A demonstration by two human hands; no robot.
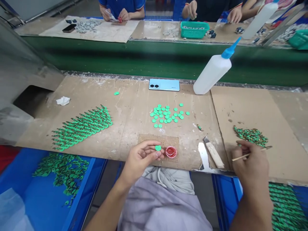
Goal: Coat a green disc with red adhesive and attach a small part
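Between the fingertips of my left hand point(144, 156) is a green disc point(158, 148), held just left of a small round cup of red liquid point(171, 152) on a brown board point(166, 140). My right hand point(251, 162) grips a thin wooden stick point(240, 157) at the near edge of a pile of small green and brown pieces point(252, 136); whether its fingertips also pinch a piece is too small to tell. Loose green discs point(167, 117) lie beyond the board. Joined green pieces point(83, 128) stand in slanting rows at the left.
A white bottle with a blue nozzle point(211, 73) and a light blue phone point(164, 85) are at the far edge. A scraper point(214, 153) lies near the front. Blue bins point(45, 195) flank my lap. Other people's hands point(124, 14) work across the divider.
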